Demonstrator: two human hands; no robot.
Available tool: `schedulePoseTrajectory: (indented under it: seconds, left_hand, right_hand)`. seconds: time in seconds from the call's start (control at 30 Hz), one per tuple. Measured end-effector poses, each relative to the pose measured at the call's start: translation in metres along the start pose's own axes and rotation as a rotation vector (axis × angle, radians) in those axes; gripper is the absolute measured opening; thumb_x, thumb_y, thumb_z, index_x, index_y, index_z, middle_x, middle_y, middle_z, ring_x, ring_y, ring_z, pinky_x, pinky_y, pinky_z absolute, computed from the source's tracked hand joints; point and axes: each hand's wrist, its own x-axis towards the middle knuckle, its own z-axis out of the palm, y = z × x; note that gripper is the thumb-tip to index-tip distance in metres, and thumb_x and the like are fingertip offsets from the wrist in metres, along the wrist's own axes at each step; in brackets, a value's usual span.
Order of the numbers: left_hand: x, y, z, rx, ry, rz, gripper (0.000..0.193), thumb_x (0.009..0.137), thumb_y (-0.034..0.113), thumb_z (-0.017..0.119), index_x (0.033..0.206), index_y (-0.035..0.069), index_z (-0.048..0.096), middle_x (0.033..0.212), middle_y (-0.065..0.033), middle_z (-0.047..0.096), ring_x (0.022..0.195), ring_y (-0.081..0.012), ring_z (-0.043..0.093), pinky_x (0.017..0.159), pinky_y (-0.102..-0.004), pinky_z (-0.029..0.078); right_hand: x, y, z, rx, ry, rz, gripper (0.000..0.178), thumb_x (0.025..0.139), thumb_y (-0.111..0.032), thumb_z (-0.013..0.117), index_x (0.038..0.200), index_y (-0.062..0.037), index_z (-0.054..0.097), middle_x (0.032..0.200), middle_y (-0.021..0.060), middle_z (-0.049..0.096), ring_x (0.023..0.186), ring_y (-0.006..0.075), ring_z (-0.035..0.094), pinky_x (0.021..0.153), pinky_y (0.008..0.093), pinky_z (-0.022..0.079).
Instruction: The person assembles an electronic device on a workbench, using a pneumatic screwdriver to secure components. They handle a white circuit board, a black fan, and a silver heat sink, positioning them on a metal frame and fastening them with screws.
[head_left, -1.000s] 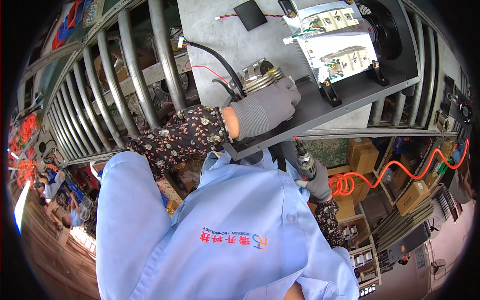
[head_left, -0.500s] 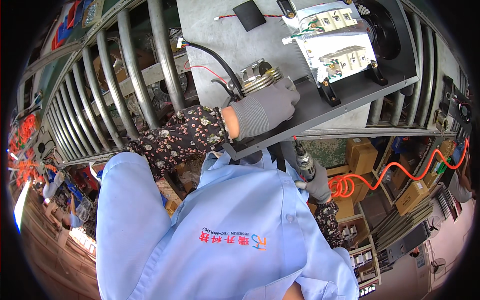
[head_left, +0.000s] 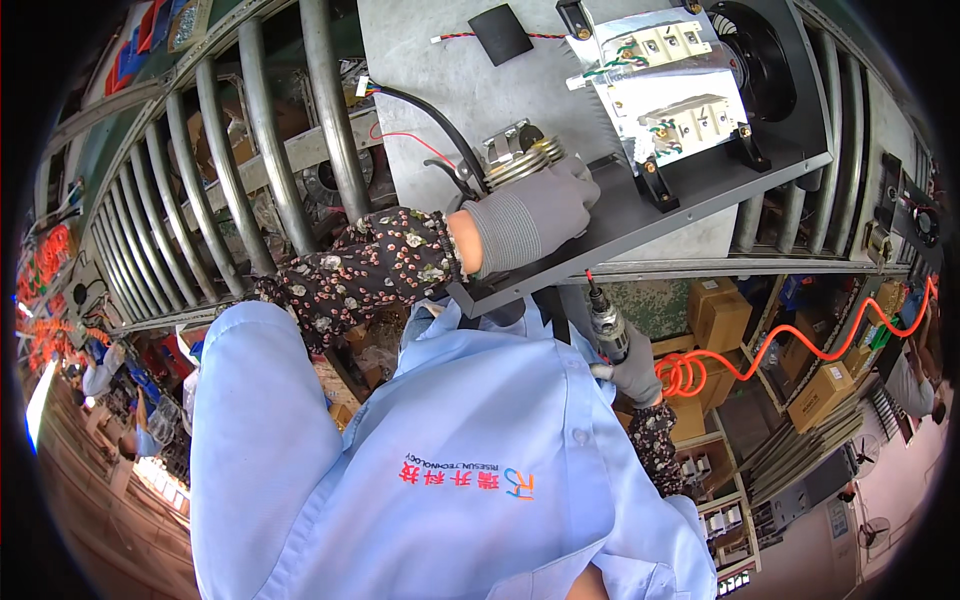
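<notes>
The gloved left hand [head_left: 535, 212] closes its fingers on a ribbed round metal part [head_left: 520, 158] on the grey chassis [head_left: 640, 205], while the right hand [head_left: 632, 372] grips a pneumatic screwdriver [head_left: 606, 330] just below its near edge.

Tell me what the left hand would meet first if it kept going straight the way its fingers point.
The left hand already rests against the round metal finned part on the grey metal panel. Pushing straight on, it would likely press into that part first, though the fisheye view makes depth uncertain.
</notes>
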Motion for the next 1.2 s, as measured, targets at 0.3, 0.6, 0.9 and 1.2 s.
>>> schedulePoseTrajectory:
  seconds: [0.3, 0.6, 0.9, 1.2]
  left_hand:
    - [-0.001, 0.001, -0.003, -0.003, 0.002, 0.001, 0.015, 0.061, 0.006, 0.057, 0.074, 0.0, 0.062, 0.093, -0.009, 0.055, 0.099, -0.026, 0.047, 0.081, -0.0306, 0.045]
    - [-0.003, 0.002, -0.003, 0.005, -0.024, -0.021, 0.014, 0.063, 0.008, 0.056, 0.074, 0.0, 0.061, 0.094, -0.0089, 0.054, 0.099, -0.0244, 0.046, 0.081, -0.0299, 0.045]
    - [-0.012, -0.033, -0.028, -0.439, 0.432, -0.092, 0.052, 0.06, 0.027, 0.072, 0.106, 0.008, 0.057, 0.107, -0.0119, 0.054, 0.104, -0.0307, 0.051, 0.09, -0.0339, 0.041]
    - [-0.017, -0.103, -0.016, -0.936, -0.171, -0.373, 0.097, 0.063, 0.053, 0.072, 0.128, -0.007, 0.033, 0.121, -0.0224, 0.047, 0.113, -0.0266, 0.047, 0.093, -0.0326, 0.038]
  right_hand:
    - [-0.001, 0.001, -0.002, -0.031, -0.031, 0.057, 0.074, 0.047, -0.032, 0.085, 0.106, 0.0008, 0.053, 0.092, 0.0132, 0.063, 0.085, 0.0202, 0.061, 0.074, 0.0319, 0.047]
    - [-0.001, 0.001, -0.003, -0.117, 0.039, -0.044, 0.078, 0.043, -0.037, 0.086, 0.103, 0.0005, 0.054, 0.087, 0.0148, 0.062, 0.081, 0.0268, 0.062, 0.071, 0.0336, 0.046]
    - [0.0, 0.013, -0.055, -0.537, 0.095, -0.058, 0.063, 0.06, -0.053, 0.071, 0.096, -0.0038, 0.055, 0.08, 0.0114, 0.059, 0.076, 0.0302, 0.057, 0.07, 0.0365, 0.043]
    - [0.1, 0.001, -0.128, -1.259, 0.16, -0.297, 0.052, 0.056, -0.031, 0.073, 0.099, -0.0105, 0.053, 0.099, 0.009, 0.05, 0.097, 0.0306, 0.045, 0.085, 0.0428, 0.035]
